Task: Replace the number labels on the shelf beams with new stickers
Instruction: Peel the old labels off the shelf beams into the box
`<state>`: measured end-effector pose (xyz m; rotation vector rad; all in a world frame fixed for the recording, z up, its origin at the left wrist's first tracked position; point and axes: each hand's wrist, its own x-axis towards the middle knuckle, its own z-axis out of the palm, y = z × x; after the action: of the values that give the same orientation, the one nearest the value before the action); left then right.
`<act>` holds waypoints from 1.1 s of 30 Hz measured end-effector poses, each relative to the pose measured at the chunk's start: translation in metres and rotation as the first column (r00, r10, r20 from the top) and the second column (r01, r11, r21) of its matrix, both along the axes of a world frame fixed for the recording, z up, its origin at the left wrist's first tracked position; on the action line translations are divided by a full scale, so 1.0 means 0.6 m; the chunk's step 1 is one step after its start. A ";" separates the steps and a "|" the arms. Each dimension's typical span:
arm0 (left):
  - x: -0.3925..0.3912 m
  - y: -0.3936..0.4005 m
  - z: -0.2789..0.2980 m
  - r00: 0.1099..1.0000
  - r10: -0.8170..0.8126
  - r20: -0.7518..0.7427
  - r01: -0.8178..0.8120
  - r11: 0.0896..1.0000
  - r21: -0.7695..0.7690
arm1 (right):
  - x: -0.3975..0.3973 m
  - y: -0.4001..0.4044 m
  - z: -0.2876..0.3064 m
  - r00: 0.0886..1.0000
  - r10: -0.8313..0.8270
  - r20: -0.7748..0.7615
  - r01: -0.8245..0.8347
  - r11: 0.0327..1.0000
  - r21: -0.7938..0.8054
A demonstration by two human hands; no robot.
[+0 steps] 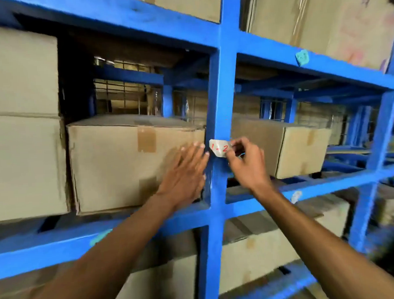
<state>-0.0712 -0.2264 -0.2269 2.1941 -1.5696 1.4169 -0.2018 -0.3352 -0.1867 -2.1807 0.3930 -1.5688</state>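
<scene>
Blue upright post, centre of frame, white "1-2" label against it.
Right hand pinches the label's edge; left hand spread flat alongside. Best press it on evenly.

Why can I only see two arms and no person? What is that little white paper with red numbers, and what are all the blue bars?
The camera sits on the person's head and looks forward and down, so you see only their arms. The blue bars are a metal shelf rack with cardboard boxes on its shelves. The right hand pinches a small white sticker with "1 - 2" written in red, holding it against the upright blue post. The left hand is open, fingers straight, reaching toward the post just beside the sticker. A small green scrap sticks to a higher beam. I cannot tell whether the sticker is going on or coming off.
</scene>
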 end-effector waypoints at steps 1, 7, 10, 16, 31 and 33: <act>-0.011 -0.021 -0.029 1.000 0.031 0.006 -0.031 0.999 0.035 | -0.009 -0.015 -0.031 1.000 -0.005 -0.023 0.006 0.999 0.039; -0.049 -0.077 -0.167 0.972 0.210 -0.108 -0.198 0.973 0.115 | -0.044 -0.069 -0.198 0.993 0.016 -0.118 0.014 0.968 0.250; -0.067 -0.081 -0.235 0.963 0.252 -0.095 -0.242 0.964 0.111 | -0.058 -0.081 -0.283 0.979 0.065 -0.194 0.009 0.934 0.357; -0.116 -0.082 -0.399 0.928 0.316 -0.196 -0.237 0.909 0.341 | -0.101 -0.108 -0.516 0.814 0.047 -0.579 0.155 0.943 0.295; -0.118 -0.079 -0.557 0.879 0.450 -0.157 -0.305 0.784 0.540 | -0.220 -0.164 -0.859 0.207 0.250 -0.946 0.479 0.817 0.321; -0.114 -0.078 -0.560 0.878 0.453 -0.151 -0.315 0.787 0.531 | -0.218 -0.166 -0.875 0.253 0.307 -0.917 0.517 0.759 0.397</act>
<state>-0.1394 -0.2730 -0.5629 3.0029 -1.5654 0.7572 -0.3328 -0.4345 -0.7118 -2.1912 1.2770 0.2798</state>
